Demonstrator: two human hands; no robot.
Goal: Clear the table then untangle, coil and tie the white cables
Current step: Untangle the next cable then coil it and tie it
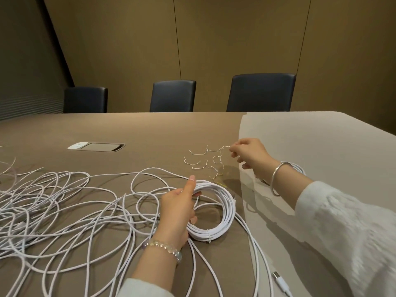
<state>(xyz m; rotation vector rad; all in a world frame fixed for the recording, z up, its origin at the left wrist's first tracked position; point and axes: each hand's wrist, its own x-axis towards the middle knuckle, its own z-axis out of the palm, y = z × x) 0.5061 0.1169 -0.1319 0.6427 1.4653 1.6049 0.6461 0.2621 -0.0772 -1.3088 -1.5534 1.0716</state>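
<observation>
My left hand [177, 209] grips a coiled white cable [220, 215] lying on the brown table [150, 129], thumb on top of the coil's left side. One tie is wrapped round the coil at its near side. My right hand [248, 153] pinches one end of a thin twist tie [224, 147] at the edge of a small scatter of twist ties [201, 161] beyond the coil. A large tangle of loose white cables [64, 211] spreads over the table to the left.
A USB plug [278, 277] lies near the table's front right. Another white coil [297, 168] shows partly behind my right wrist. A recessed socket panel [96, 146] sits in the tabletop at the far left. Three dark chairs [172, 96] stand along the far edge.
</observation>
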